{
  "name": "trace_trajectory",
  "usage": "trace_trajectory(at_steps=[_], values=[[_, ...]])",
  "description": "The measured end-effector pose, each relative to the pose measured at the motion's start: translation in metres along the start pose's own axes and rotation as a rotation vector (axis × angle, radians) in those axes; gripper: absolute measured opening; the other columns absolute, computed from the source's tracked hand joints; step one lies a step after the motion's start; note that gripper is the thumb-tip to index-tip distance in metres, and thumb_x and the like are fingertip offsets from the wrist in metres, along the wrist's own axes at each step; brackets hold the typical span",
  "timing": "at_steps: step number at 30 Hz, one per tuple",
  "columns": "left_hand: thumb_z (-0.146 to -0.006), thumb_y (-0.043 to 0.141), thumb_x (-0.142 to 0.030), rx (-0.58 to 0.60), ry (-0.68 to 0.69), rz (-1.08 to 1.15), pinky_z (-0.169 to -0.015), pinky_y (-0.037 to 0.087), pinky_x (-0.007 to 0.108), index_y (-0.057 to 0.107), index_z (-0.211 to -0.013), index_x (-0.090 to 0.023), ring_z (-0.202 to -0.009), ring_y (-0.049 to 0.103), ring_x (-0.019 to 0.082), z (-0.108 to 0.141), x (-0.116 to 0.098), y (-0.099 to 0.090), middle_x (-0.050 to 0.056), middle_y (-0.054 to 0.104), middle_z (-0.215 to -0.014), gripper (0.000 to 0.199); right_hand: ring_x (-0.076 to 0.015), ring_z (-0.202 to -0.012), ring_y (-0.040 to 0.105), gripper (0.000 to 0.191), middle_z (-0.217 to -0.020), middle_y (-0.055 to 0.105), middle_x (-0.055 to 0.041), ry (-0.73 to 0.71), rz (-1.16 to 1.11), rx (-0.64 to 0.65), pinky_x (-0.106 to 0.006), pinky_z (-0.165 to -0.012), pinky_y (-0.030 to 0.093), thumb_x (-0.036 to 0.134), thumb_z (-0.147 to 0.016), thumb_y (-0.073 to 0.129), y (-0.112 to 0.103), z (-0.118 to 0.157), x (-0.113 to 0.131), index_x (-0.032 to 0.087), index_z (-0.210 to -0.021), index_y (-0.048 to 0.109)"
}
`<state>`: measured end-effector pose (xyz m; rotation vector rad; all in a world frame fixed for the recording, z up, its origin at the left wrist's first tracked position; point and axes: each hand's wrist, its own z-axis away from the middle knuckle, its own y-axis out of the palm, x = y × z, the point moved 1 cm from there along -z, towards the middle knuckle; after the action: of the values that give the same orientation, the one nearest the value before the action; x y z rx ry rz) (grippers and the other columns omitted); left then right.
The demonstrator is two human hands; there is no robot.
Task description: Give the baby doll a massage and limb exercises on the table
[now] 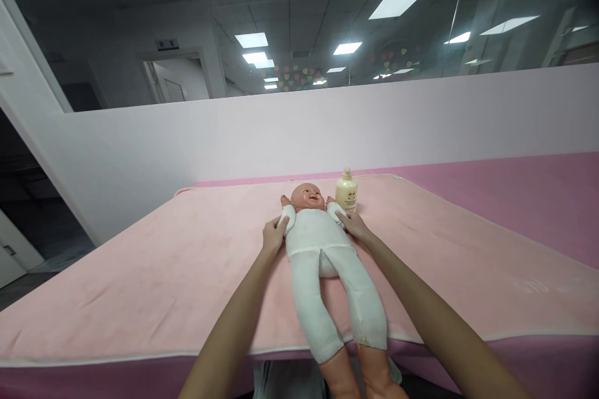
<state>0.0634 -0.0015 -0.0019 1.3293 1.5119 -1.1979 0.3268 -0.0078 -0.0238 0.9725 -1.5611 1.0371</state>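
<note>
A baby doll (312,234) with a white cloth body lies on its back on a pink towel (187,274), its head away from me and its bare feet past the near edge. My left hand (274,235) is closed around the doll's arm on the left side. On the other side, my right hand (353,224) grips the doll's other arm near the elbow. Both doll arms are bent upward, with the small hands beside the head. Just beyond my right hand stands a pale yellow pump bottle (346,192), upright near the doll's head.
The towel covers most of a pink padded table (538,199). A white low wall (281,137) runs along the back, with a large window (327,31) above it. At the left is a dark opening (37,199) beside the wall's end.
</note>
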Motion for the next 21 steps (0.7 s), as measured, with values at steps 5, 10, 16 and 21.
trace_trajectory(at_steps=[5,10,16,21], values=[[-0.075,0.052,-0.051,-0.172,0.053,-0.263,-0.055,0.030,0.024,0.063,-0.065,-0.014,-0.060,0.049,0.015,-0.0021,0.0020,0.0076,0.003,0.059,-0.062,0.039,-0.0218,-0.082,0.058,0.025,-0.073,0.064,-0.0077,-0.054,0.281,-0.142,-0.028,-0.072,0.041,0.040,-0.075,0.056,0.0053,-0.0030,0.0051,0.017,-0.068,0.062],[-0.075,0.050,-0.051,-0.180,0.009,-0.314,-0.054,0.027,0.025,0.054,-0.056,-0.017,-0.056,0.044,0.014,-0.0031,-0.0008,0.0063,0.002,0.053,-0.056,0.039,-0.0222,-0.084,0.058,0.026,-0.080,0.065,-0.0071,-0.050,0.181,-0.085,-0.028,-0.074,0.041,0.042,-0.071,0.058,0.0027,-0.0032,0.0008,0.018,-0.075,0.065],[-0.074,0.050,-0.053,-0.271,-0.069,-0.405,-0.054,0.026,0.026,0.051,-0.050,-0.019,-0.053,0.044,0.015,-0.0051,-0.0032,0.0094,0.003,0.050,-0.052,0.042,-0.0213,-0.074,0.058,0.032,-0.074,0.065,-0.0073,-0.045,0.253,-0.107,-0.028,-0.067,0.040,0.044,-0.073,0.055,0.0028,-0.0023,0.0037,0.015,-0.073,0.066],[-0.071,0.055,-0.055,-0.191,-0.075,-0.270,-0.054,0.032,0.026,0.063,-0.063,-0.016,-0.058,0.051,0.016,-0.0090,0.0004,0.0047,0.005,0.058,-0.059,0.041,-0.0187,-0.068,0.058,0.026,-0.073,0.066,-0.0067,-0.015,0.059,-0.059,-0.027,-0.060,0.044,0.040,-0.069,0.064,-0.0007,0.0019,0.0027,0.014,-0.073,0.067]])
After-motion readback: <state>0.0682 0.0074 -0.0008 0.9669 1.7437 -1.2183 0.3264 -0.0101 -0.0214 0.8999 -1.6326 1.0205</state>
